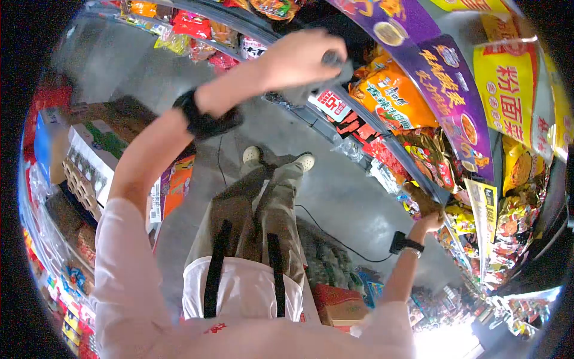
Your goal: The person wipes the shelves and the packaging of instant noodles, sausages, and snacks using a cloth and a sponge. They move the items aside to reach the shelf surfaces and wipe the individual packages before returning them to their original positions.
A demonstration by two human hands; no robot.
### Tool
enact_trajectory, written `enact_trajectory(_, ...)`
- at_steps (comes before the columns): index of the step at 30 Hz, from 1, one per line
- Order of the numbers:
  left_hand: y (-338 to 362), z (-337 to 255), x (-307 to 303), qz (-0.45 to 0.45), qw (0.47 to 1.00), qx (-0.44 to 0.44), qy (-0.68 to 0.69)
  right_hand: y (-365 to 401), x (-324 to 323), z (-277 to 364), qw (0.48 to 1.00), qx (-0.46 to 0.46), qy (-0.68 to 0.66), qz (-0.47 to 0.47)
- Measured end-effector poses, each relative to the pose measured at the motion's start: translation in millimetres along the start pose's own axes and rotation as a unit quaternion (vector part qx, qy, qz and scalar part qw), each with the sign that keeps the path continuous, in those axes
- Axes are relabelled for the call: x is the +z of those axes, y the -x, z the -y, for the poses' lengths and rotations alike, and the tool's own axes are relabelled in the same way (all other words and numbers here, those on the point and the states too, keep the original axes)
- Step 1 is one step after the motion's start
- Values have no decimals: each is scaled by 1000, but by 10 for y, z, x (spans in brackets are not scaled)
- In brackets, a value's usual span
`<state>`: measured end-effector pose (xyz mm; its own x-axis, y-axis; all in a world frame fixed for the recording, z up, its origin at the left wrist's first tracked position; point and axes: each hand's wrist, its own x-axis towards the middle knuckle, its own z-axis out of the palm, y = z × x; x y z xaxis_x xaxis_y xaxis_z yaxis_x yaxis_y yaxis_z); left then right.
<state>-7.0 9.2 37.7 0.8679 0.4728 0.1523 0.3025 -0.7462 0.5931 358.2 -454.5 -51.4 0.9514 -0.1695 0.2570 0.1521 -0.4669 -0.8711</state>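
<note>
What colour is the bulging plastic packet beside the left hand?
The packet is mainly orange, best in head view.

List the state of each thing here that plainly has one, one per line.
Left hand: raised, fingers curled, blurred; grip unclear
Right hand: arm outstretched; grip unclear
Right wrist device: strapped on
Orange noodle packet: apparently sealed
Purple sign: printed side showing
Pale shoes: worn, set apart

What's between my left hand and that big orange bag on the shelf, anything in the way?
A grey, blurred object at your left hand is on the side toward the orange bag; I can't tell what it is. Nothing else visible stands between them.
</note>
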Motion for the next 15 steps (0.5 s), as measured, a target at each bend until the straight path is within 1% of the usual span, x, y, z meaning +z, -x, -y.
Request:
enact_trajectory(1,231,-41,29,12,999,11,49,121,33,-24,987,111,-111,20)
enact_trajectory(2,453,-78,99,25,995,22,99,851,186,1019,910,311,-221,166)
enact_trajectory(3,638,-140,149,106,989,-3,105,848,106,759,833,377,-341,218)
enact_trajectory(4,812,-201,212,186,976,-28,111,1034,92,619,846,377,-297,233)
enact_trajectory(5,1006,-217,359,189,974,-14,125,1149,21,320,759,341,-354,427)
enact_trajectory(6,1151,-244,466,193,972,-1,137,1358,123,278,619,380,-442,527)
enact_trajectory(7,1211,-315,466,191,971,0,140,1801,159,749,752,349,-242,504)
enact_trajectory(9,1270,-438,486,351,926,-87,110,2262,358,1411,738,438,-173,483)
enact_trajectory(10,1319,-459,530,351,926,-85,112,2374,432,1598,711,424,-186,530)
enact_trajectory(11,1382,-460,615,304,945,-68,103,2456,501,1725,680,409,-198,575)
enact_trajectory(12,1427,-456,684,258,960,-50,94,2522,569,1802,682,408,-197,574)
enact_trajectory(13,1442,-457,717,225,958,-90,153,2580,634,1861,666,391,-195,605)
enact_trajectory(14,1474,-411,808,225,958,-89,155,2652,704,1916,648,373,-193,635)
enact_trajectory(15,1522,-349,936,168,965,-122,159,2757,786,1977,649,373,-191,635)
